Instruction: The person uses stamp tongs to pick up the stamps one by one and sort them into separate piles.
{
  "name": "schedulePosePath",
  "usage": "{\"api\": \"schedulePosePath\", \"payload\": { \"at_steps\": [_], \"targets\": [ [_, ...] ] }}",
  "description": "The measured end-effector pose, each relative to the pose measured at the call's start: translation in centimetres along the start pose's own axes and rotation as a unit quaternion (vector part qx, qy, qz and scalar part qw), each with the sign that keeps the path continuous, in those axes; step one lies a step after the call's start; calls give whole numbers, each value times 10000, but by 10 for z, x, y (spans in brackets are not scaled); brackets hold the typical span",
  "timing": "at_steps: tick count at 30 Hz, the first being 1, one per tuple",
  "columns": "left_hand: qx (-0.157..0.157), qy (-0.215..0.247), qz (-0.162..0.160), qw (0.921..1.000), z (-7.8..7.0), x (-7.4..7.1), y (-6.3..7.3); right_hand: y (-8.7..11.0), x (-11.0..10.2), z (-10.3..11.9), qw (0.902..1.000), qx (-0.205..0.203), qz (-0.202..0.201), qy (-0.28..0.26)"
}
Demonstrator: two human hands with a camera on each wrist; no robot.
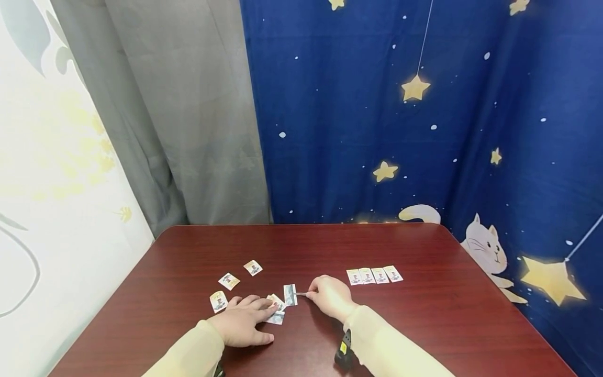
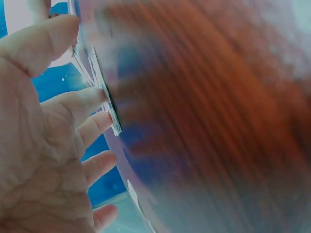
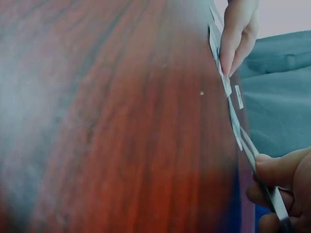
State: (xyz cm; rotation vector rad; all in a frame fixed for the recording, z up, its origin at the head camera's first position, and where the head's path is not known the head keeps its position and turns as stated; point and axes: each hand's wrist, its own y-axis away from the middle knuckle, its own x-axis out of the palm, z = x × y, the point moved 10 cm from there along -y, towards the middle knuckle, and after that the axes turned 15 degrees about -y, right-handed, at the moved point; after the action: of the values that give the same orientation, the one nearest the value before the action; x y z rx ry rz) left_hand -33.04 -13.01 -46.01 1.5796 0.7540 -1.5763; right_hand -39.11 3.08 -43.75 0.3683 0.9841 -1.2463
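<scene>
My right hand (image 1: pixel 332 297) pinches a pair of slim metal tweezers (image 3: pixel 278 204) between thumb and fingers. Their tips meet the right side of a small blue-grey picture card (image 1: pixel 289 299) in the middle of the table; whether they clamp it, I cannot tell. Left of that card, my left hand (image 1: pixel 242 323) is spread with its fingers extended. Its fingertips touch a small overlapping group of cards (image 1: pixel 278 302), partly hidden under the hand. A blue-grey card (image 1: pixel 276 318) pokes out at the near side of this group. In the left wrist view, thin card edges (image 2: pixel 108 99) show at the fingertips.
Three loose cards lie beyond and left of my left hand: one near the fingers (image 1: pixel 218 302), one farther back (image 1: pixel 229 281), one farthest (image 1: pixel 253 267). Several cards (image 1: pixel 379 275) form a row at right. The dark red table (image 1: pixel 424 324) meets curtains behind.
</scene>
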Motion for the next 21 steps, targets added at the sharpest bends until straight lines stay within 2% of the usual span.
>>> {"api": "schedulePosePath", "payload": {
  "at_steps": [8, 14, 21],
  "targets": [
    [353, -75, 16, 9993, -16, -1, 3, 1, 4, -11, 9992, 114, -145, -340],
    [234, -324, -249, 9989, -26, -6, 2, 8, 2, -16, 9960, 234, -294, -812],
    [311, -440, -242, 9983, -35, -6, 0, 21, 0, -16, 9927, 336, -172, -1143]
  ]
}}
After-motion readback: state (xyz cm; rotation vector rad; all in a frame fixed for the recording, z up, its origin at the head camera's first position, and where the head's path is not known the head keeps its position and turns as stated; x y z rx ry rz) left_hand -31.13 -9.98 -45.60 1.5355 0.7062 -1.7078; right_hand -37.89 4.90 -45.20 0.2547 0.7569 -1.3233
